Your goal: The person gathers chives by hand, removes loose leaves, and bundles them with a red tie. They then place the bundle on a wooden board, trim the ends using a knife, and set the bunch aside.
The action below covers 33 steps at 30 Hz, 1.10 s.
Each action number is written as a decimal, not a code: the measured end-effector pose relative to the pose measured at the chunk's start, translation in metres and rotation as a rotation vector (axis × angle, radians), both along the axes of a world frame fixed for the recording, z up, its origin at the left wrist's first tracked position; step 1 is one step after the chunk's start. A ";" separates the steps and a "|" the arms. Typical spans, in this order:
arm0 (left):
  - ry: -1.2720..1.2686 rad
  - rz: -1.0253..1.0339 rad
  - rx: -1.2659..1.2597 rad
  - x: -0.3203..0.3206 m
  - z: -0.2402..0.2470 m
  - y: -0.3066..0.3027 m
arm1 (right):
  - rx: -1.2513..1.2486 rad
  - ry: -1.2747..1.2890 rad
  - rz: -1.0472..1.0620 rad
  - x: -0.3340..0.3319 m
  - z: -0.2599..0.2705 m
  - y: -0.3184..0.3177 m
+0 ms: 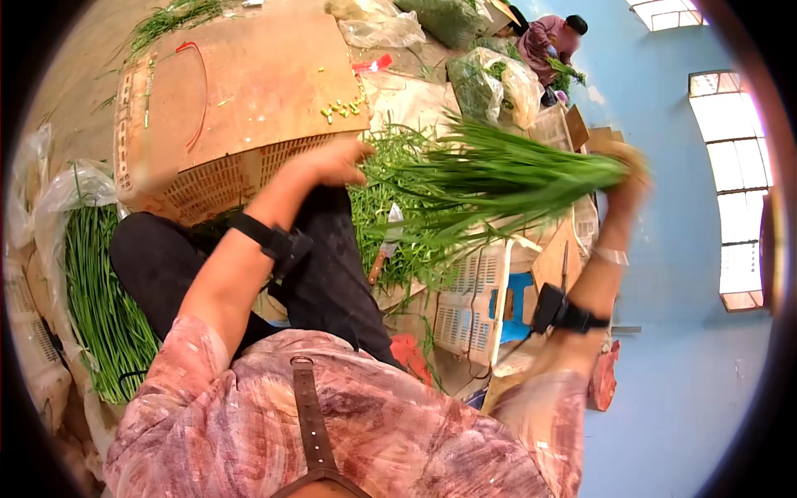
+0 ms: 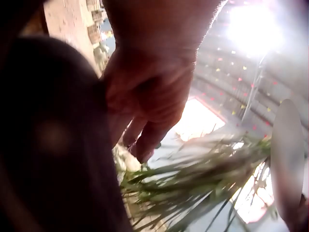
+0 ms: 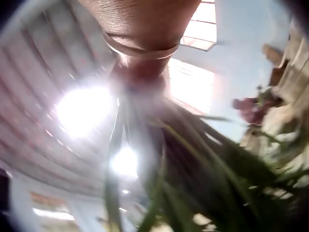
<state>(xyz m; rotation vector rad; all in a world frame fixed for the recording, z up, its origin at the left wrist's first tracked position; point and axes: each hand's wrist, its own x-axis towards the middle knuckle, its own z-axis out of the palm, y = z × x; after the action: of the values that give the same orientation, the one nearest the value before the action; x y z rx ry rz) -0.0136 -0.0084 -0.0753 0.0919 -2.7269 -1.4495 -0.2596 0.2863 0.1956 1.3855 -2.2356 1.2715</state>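
My right hand [image 1: 627,170] grips a thick bunch of garlic chives [image 1: 519,170] at one end, raised at the right. The long green leaves fan out to the left, blurred. In the right wrist view, the chives [image 3: 193,164] spread out below the wrist. My left hand [image 1: 336,162] holds nothing, its fingers loosely bent beside the near corner of a board-topped crate. The left wrist view has this hand [image 2: 149,96] close to the blurred leaf tips. Beneath the bunch lies a pile of loose leaves [image 1: 361,224], with a wooden-handled knife [image 1: 383,249] on it.
A board [image 1: 249,91] tops a plastic crate, with cut stem bits and a red strip on it. A plastic bag [image 1: 54,195] of upright chives stands at the left. Another crate [image 1: 465,307] and a blue stool [image 1: 519,299] are at right. Another person [image 1: 552,46] sits farther back.
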 end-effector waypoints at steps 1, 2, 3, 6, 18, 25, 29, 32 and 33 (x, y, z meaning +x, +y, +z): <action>-0.075 0.059 0.089 0.007 0.009 -0.014 | 0.006 -0.014 -0.013 0.000 -0.039 0.009; -0.140 0.125 0.176 0.011 0.021 -0.026 | 0.096 0.033 -0.115 0.013 -0.075 -0.001; 0.043 0.283 0.194 0.017 0.041 -0.029 | 0.165 0.113 -0.177 0.018 -0.089 -0.037; 0.530 0.352 0.582 0.026 0.088 -0.007 | 0.111 -0.015 -0.206 0.054 -0.099 -0.072; 0.669 -0.028 0.994 -0.001 0.096 0.046 | 0.004 -0.237 0.301 0.177 -0.095 -0.180; 0.796 0.290 0.509 0.035 0.084 0.020 | 0.008 -0.155 0.580 0.213 -0.099 -0.222; 0.927 0.342 0.532 0.031 0.072 0.017 | 0.100 -0.038 0.685 0.208 -0.104 -0.235; 0.968 0.380 0.600 0.034 0.067 0.018 | 0.282 0.096 0.645 0.206 -0.103 -0.240; 1.011 0.439 0.586 0.035 0.065 0.019 | 0.238 0.410 0.631 0.207 -0.098 -0.244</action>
<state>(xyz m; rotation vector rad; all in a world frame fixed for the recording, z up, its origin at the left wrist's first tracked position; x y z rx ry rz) 0.0209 0.0104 -0.0108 -0.0225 -1.3600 -1.5087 -0.0522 0.0420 0.0975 2.3168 -1.7659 0.7571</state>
